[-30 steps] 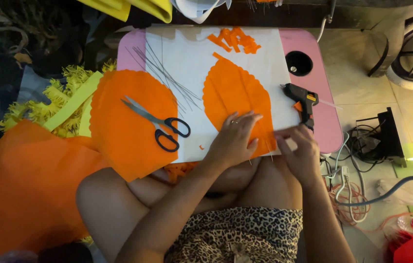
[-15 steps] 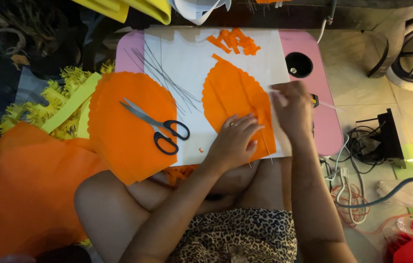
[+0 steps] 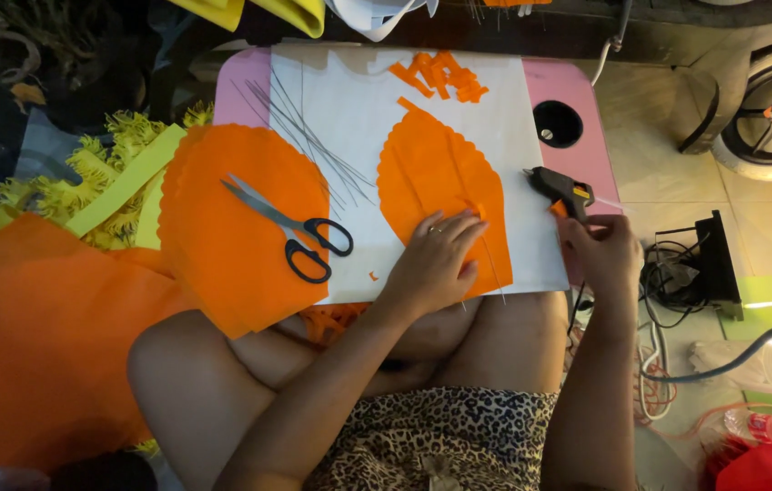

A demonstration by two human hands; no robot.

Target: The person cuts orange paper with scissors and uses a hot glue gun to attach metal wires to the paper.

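You have a small pink table (image 3: 586, 164) in front of you, with a white sheet (image 3: 358, 118) covering most of its top. On the sheet lie an orange leaf-shaped cutout (image 3: 431, 182), thin wires (image 3: 313, 145) and orange scraps (image 3: 440, 75) at the far edge. A stack of orange paper (image 3: 231, 236) overlaps the left side with scissors (image 3: 295, 227) on it, and a glue gun (image 3: 560, 189) is at the right.

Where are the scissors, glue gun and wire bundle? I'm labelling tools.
scissors (image 3: 290, 225): head view, on the blades' pivot.
glue gun (image 3: 560, 187): head view, on its black body.
wire bundle (image 3: 308, 136): head view, mid-length on the thin wires.
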